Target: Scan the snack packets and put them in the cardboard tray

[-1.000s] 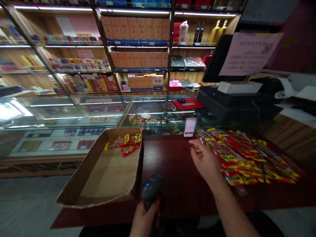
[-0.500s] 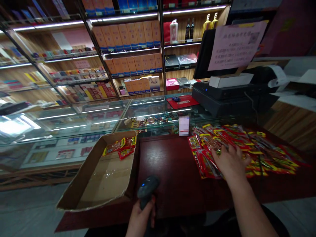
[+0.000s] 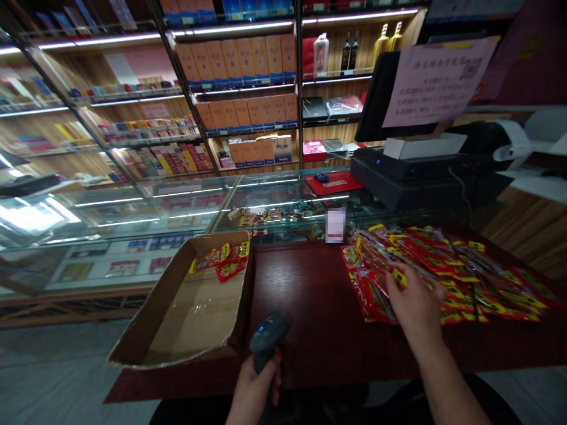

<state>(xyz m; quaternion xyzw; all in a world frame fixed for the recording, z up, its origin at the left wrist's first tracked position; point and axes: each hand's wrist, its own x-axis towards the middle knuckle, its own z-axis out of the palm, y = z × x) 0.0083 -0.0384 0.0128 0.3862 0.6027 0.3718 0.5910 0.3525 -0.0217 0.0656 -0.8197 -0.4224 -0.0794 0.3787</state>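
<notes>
My left hand (image 3: 257, 381) is wrapped round the handle of a dark barcode scanner (image 3: 269, 332), which shows a small blue light and sits low over the front of the dark red table. At the right, my right hand (image 3: 414, 301) pinches the yellow end of a red-and-yellow snack packet (image 3: 375, 255). Beneath and around that hand spreads a pile of similar snack packets (image 3: 496, 289). To the left stands an open cardboard box (image 3: 195, 319) with several packets (image 3: 233, 268) at its far end.
Behind the table (image 3: 305, 283) runs a glass display counter (image 3: 199, 203). On it are a red mouse pad (image 3: 341, 184) with a mouse (image 3: 321, 177), and a monitor (image 3: 376, 97) with a paper sign. A pale upright card (image 3: 335, 225) stands by the pile. A cable crosses the packets.
My right hand has gone from spread fingers over the pile to pinching a packet's end. My left hand still holds the scanner. The view has shifted slightly.
</notes>
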